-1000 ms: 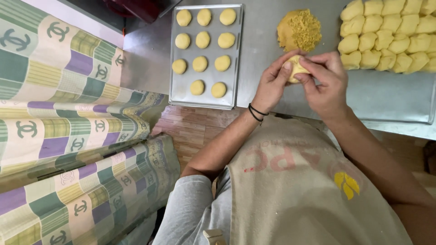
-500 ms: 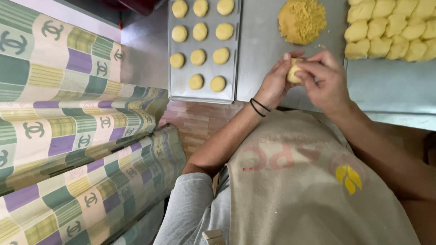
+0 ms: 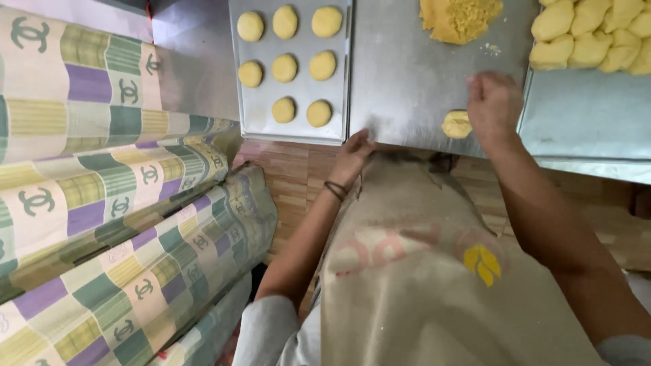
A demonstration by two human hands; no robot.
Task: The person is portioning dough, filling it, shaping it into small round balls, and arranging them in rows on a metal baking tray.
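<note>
Your right hand (image 3: 494,102) hovers over the steel worktop (image 3: 407,74), blurred, with its fingers curled loosely; it grips nothing, and the small ball of yellow dough (image 3: 457,125) lies on the steel just beside it, on its left, touching or nearly touching the hand. I cannot tell whether there is contact. Your left hand (image 3: 354,150) rests at the near edge of the worktop, close to the front corner of the baking tray (image 3: 261,115). Its fingers are bent over the edge and whether they grasp anything is hidden from this angle. A dark band circles that wrist.

On the tray, 8 round dough pieces (image 3: 285,68) sit in 3 rows: 3, 3 and 2, each apart from its neighbours. Beyond the dough ball, at the top of the view, lies a crumbly orange-yellow mound of filling (image 3: 458,17), with a few crumbs scattered near it. To your right, a pile of pale dough lumps (image 3: 590,34) sits on a second steel sheet (image 3: 583,115), whose edge runs just beside your right hand.

Your beige apron (image 3: 420,285) fills the lower view. Rolls of checked fabric (image 3: 102,190) stack up on your left, well apart from the tray.
</note>
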